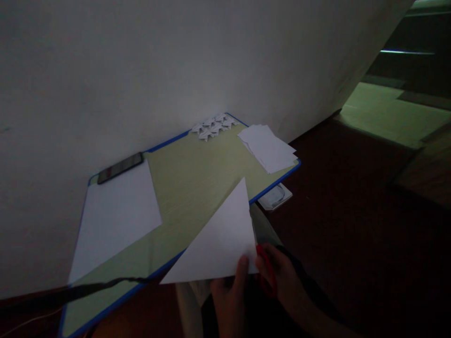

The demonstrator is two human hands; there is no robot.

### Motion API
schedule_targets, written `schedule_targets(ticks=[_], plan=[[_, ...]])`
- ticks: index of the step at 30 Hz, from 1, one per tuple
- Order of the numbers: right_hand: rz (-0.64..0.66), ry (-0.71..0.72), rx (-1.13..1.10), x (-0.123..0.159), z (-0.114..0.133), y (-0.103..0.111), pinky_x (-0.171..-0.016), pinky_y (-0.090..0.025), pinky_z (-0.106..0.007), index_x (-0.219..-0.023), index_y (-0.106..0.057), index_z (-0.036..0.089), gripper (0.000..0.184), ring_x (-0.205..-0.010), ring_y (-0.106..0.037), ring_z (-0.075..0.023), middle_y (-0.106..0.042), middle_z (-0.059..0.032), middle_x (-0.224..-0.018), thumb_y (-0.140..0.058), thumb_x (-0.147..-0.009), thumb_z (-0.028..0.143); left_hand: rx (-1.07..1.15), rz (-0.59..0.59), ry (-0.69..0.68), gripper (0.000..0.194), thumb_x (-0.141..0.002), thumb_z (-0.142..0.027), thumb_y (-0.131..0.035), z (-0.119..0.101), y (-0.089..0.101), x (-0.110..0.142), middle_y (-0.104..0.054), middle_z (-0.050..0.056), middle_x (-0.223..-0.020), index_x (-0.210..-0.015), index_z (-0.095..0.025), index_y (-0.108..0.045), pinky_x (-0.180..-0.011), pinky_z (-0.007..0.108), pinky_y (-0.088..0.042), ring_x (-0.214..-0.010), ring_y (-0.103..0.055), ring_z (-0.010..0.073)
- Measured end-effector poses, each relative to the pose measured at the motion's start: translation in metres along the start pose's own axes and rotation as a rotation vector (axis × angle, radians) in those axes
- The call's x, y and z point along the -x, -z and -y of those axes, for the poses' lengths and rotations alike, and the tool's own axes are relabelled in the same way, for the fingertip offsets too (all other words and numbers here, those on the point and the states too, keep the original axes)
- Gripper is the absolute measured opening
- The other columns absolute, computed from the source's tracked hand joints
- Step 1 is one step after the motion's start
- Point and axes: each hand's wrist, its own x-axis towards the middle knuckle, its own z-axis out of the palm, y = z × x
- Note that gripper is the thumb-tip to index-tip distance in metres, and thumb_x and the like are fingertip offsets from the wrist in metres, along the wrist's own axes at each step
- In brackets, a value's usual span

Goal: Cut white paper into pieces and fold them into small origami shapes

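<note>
My left hand (229,291) grips a white sheet of paper (218,239) folded into a triangle, thumb on top near its lower edge and the other fingers underneath. The triangle's tip points away from me over the table's near edge. In my right hand (282,277) is a pair of scissors with red handles (267,272), fingers wrapped round the loops. The scissors lie along the right edge of the folded paper, their blades mostly hidden by it.
A pale table (179,183) with blue edging stands against the wall. On it lie a phone (120,168), a large white sheet (116,220), several small folded paper shapes (213,126) and a paper stack (269,149). A white box-like item (275,197) sits below the right edge. A dark strap (70,293) crosses the lower left.
</note>
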Motion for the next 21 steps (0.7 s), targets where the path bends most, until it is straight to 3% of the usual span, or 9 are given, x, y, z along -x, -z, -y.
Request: schedule_targets(ticks=[8,14,17,21], plan=[[0.139,-0.040,-0.013,0.005,-0.006,0.004,-0.052,-0.040,-0.022,-0.089,-0.065,0.019,0.051,-0.055,-0.047,-0.0094,-0.057,0.0042,-0.066,-0.081,-0.079,0.066,0.081,-0.014,0.028,0.059,-0.060,-0.055,-0.094,-0.004,-0.004,0.004,-0.083,0.017,-0.092,-0.093,-0.008,-0.083,-0.073,0.036,-0.064,-0.084,-0.079,0.0324],[0.218,0.017,0.048,0.010,0.001,0.013,-0.066,-0.046,-0.024,-0.099,-0.068,0.020,0.046,-0.070,-0.053,-0.0124,-0.064,0.0005,-0.085,-0.075,-0.087,0.064,0.083,-0.053,0.023,0.058,-0.057,-0.055,-0.094,-0.015,-0.005,0.006,-0.082,0.017,-0.088,-0.090,-0.008,-0.083,-0.072,0.035,-0.063,-0.083,-0.079,0.0321],[0.211,0.055,0.056,0.008,0.002,0.017,-0.072,-0.047,-0.025,-0.102,-0.068,0.022,0.039,-0.078,-0.056,-0.0141,-0.065,-0.0002,-0.091,-0.075,-0.090,0.059,0.056,-0.068,0.024,0.057,-0.058,-0.055,-0.093,-0.013,-0.004,0.005,-0.080,0.014,-0.080,-0.088,-0.008,-0.082,-0.069,0.034,-0.062,-0.078,-0.077,0.0310],[0.128,0.040,0.110,0.000,0.001,0.014,-0.063,-0.042,-0.024,-0.093,-0.065,0.021,0.046,-0.069,-0.049,-0.0126,-0.057,0.0031,-0.076,-0.077,-0.085,0.064,0.077,-0.089,0.004,0.052,-0.059,-0.055,-0.093,-0.009,-0.002,0.002,-0.078,0.011,-0.076,-0.080,-0.009,-0.080,-0.062,0.030,-0.058,-0.068,-0.072,0.0244]])
